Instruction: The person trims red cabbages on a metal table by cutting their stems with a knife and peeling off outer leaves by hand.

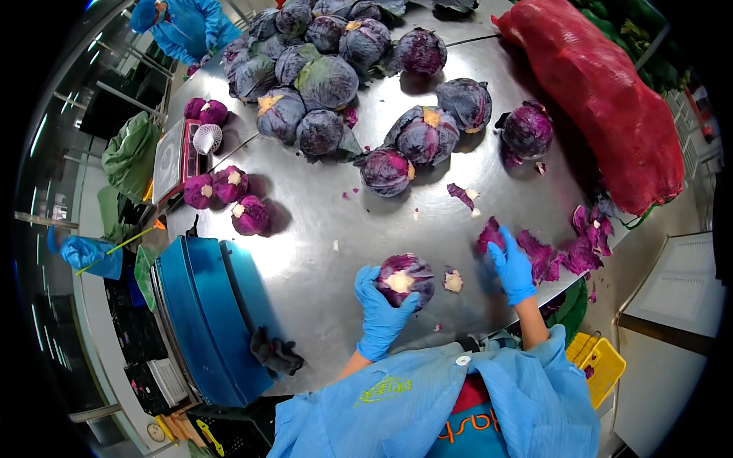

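My left hand [382, 309], in a blue glove, grips a red cabbage [405, 281] whose pale cut stem faces up. To the right, my gloved right hand [513, 267] is closed on a loose purple cabbage leaf [489, 233], with its fingertips partly hidden by it. Between the two hands lies a cut stem piece [453, 281]. More peeled leaves [540, 256] lie scattered just right of my right hand. Farther up the steel table, small leaf scraps [460, 195] are spread about.
A pile of red cabbages [324, 80] covers the table's far side. Trimmed cabbages [250, 215] sit at left by a scale [169, 162]. A full red mesh sack [599, 99] lies at right. Blue bins [202, 320] stand at the left edge. A co-worker [187, 30] is at far left.
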Demonstrator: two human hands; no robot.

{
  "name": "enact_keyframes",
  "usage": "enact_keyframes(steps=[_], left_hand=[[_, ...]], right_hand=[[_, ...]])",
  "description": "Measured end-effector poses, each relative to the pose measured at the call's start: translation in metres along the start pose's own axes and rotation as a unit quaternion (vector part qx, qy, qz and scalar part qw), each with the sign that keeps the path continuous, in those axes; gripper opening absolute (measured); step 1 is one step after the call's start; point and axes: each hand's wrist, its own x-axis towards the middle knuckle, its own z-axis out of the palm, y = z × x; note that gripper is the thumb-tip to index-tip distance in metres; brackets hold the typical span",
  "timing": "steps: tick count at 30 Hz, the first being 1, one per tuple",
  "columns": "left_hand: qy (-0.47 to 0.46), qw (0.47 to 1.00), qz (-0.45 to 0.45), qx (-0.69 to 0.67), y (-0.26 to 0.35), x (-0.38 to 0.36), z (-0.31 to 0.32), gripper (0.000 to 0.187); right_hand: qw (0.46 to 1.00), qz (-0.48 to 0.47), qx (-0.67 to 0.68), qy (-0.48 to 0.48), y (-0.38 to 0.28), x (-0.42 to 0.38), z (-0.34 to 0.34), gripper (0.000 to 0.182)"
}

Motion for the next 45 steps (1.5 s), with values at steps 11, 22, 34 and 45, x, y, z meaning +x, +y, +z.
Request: enact_keyframes(steps=[11,22,34,45], left_hand=[[-0.183,0.968,0.062,0.161,0.048,0.029,0.022,0.108],[-0.136,0.976,0.089,0.145,0.050,0.015,0.043,0.102],[-0.109,0.975,-0.003,-0.192,-0.035,-0.030,-0.014,0.109],[-0.109,0.992,0.011,0.070,0.010,0.014,-0.011,0.110]], right_hand=[[0.981,-0.106,0.090,-0.133,-0.040,-0.052,0.040,0.057],[0.982,-0.112,0.123,-0.095,-0.015,-0.008,0.061,0.044],[0.999,-0.006,0.004,-0.033,0.001,0.017,0.057,0.041],[0.987,-0.047,0.098,-0.121,-0.043,-0.019,-0.011,0.089]])
